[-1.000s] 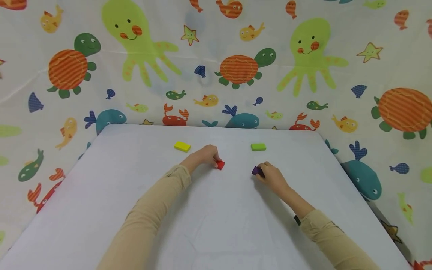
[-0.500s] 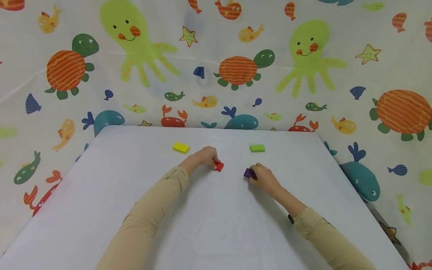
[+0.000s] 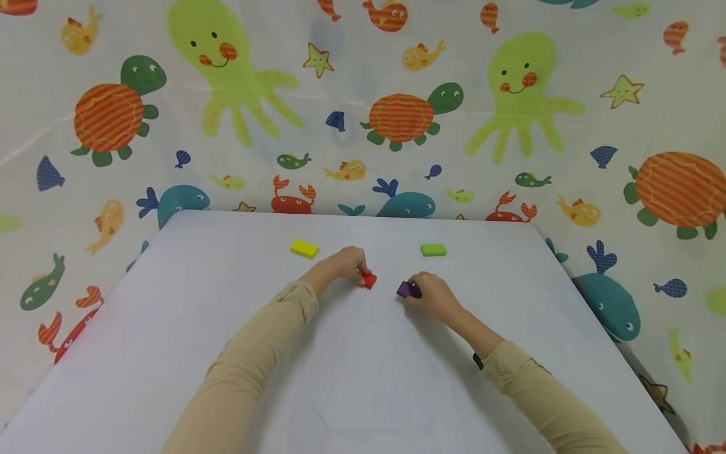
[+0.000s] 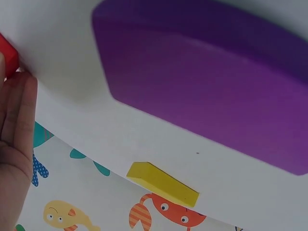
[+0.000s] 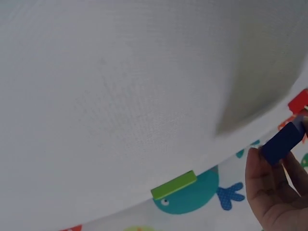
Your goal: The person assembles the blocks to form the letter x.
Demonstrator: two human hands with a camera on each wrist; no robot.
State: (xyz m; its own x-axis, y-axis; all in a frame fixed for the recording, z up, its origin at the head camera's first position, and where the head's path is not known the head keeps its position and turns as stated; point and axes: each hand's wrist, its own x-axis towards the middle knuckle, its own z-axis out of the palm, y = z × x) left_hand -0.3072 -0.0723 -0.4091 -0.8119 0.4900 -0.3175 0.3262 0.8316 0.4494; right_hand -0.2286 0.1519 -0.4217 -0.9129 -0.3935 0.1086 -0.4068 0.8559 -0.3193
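Note:
My left hand pinches a small red block at the middle of the table, and one end of the block shows past the fingers. To its right, my right hand grips a dark purple block between thumb and fingers. In the right wrist view this dark block looks nearly navy and is held tilted, with the red block just beyond. A large purple block looms close to the camera in the left wrist view.
A yellow block lies toward the back left of the white table, and a lime green block toward the back right. Behind the table's far edge hangs a curtain printed with sea animals.
My right hand has moved left with the dark purple block, bringing it closer to the red one. My left hand stays in place with the red block.

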